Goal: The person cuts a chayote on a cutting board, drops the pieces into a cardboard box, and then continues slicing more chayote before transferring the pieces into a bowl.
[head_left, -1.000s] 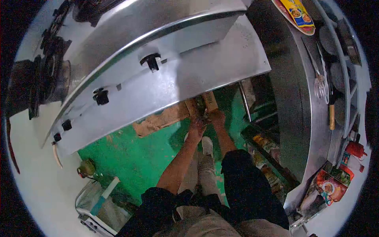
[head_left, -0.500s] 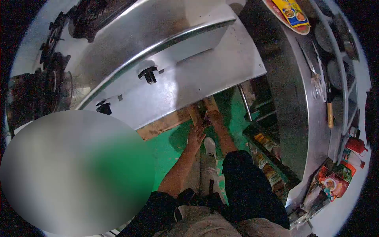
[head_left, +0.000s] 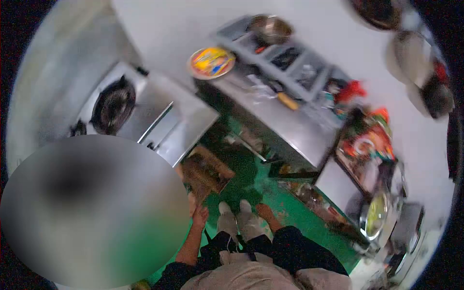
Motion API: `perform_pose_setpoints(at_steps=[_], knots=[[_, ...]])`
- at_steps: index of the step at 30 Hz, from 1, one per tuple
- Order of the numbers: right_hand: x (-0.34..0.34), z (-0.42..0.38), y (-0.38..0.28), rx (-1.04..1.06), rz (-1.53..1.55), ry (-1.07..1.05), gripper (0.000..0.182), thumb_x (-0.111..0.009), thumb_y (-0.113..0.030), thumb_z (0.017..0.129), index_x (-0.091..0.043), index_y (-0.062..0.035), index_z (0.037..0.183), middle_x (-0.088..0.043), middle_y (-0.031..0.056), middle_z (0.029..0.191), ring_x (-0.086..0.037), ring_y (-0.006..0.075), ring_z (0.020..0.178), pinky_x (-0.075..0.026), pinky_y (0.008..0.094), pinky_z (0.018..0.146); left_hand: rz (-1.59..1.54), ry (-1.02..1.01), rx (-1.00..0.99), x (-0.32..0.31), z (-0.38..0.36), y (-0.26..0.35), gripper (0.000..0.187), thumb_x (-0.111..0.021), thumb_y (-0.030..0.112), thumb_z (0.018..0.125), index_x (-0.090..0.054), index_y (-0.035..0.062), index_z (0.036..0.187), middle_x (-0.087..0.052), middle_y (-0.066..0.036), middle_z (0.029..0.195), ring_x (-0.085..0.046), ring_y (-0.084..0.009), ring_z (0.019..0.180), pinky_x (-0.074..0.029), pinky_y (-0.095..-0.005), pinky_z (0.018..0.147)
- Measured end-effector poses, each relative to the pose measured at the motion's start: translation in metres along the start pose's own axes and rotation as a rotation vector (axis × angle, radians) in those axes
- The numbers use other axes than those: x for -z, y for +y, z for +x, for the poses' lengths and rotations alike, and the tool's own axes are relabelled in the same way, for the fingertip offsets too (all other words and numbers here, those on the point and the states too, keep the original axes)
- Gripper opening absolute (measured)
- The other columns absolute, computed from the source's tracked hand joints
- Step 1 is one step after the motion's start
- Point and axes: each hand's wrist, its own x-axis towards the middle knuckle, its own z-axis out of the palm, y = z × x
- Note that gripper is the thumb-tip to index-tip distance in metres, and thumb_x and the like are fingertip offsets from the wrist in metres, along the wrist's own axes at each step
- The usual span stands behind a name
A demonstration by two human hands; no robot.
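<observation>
My left hand hangs low to the left of my shoes, beside the edge of a grey blurred oval. Motion smears its fingers. My right hand is apart from it, just right of the shoes and above the green floor, its fingers also smeared. In front of the left hand, a brown cardboard box sits on the floor by the stove's front, with dark contents showing. The steel stove stands over it, a black burner on top.
A steel counter runs along the right, bearing a plate with a yellow packet, grey bins and a wooden-handled tool. Below are shelves with packages. A metal bowl stands farther right.
The view has swung up and to the right. My hands, together at the box under the stove before, are now apart on either side of my shoes. More of the box shows.
</observation>
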Motion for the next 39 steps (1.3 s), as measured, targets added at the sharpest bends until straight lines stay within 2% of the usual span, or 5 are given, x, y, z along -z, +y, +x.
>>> perform_pose_setpoints(at_steps=[6, 9, 14, 27, 39], knots=[[-0.045, -0.162, 0.071, -0.184, 0.131, 0.343, 0.020, -0.055, -0.019, 0.080, -0.064, -0.0060, 0.092, -0.064, 0.0116, 0.092, -0.061, 0.0271, 0.082, -0.051, 0.0404, 0.066, 0.160, 0.148, 0.019, -0.022, -0.015, -0.014, 0.026, -0.051, 0.026, 0.091, -0.051, 0.0048, 0.107, -0.058, -0.012, 0.094, -0.058, -0.0211, 0.076, -0.051, -0.0371, 0.069], [-0.110, -0.224, 0.103, -0.436, 0.459, 0.539, 0.023, -0.057, -0.020, 0.080, -0.064, -0.0049, 0.096, -0.066, 0.0119, 0.092, -0.061, 0.0260, 0.083, -0.050, 0.0396, 0.064, 0.044, -0.651, 0.184, -0.026, -0.006, -0.043, 0.026, -0.051, 0.024, 0.091, -0.053, 0.0046, 0.109, -0.059, -0.016, 0.109, -0.058, -0.0277, 0.096, -0.051, -0.0394, 0.081], [-0.157, -0.340, 0.111, -0.635, 0.905, 0.688, 0.020, -0.057, -0.011, 0.079, -0.063, -0.0036, 0.096, -0.064, 0.0082, 0.079, -0.058, 0.0191, 0.068, -0.047, 0.0335, 0.057, 0.501, -0.143, 0.283, -0.141, -0.059, -0.173, 0.040, -0.051, 0.026, 0.092, -0.046, 0.0024, 0.125, -0.050, -0.018, 0.125, -0.051, -0.0311, 0.114, -0.047, -0.0438, 0.091], [0.124, -0.711, 0.197, -0.429, 1.522, 1.577, 0.026, -0.052, -0.010, 0.090, -0.058, 0.0009, 0.112, -0.065, 0.0077, 0.095, -0.061, 0.0136, 0.082, -0.049, 0.0255, 0.070, 0.735, -0.911, 0.915, -0.403, -0.391, -0.662, 0.036, -0.046, 0.029, 0.094, -0.052, 0.0059, 0.121, -0.058, -0.012, 0.118, -0.058, -0.0247, 0.105, -0.046, -0.0353, 0.092], [0.101, -0.753, 0.476, -0.879, 0.721, 1.325, 0.027, -0.061, -0.014, 0.081, -0.060, -0.0040, 0.106, -0.063, 0.0190, 0.094, -0.060, 0.0348, 0.090, -0.048, 0.0403, 0.078, 1.883, -1.385, -1.041, -0.492, -0.310, -0.906, 0.065, -0.071, 0.015, 0.070, -0.044, 0.0049, 0.128, -0.044, -0.020, 0.130, -0.038, -0.0370, 0.124, -0.031, -0.0442, 0.103]])
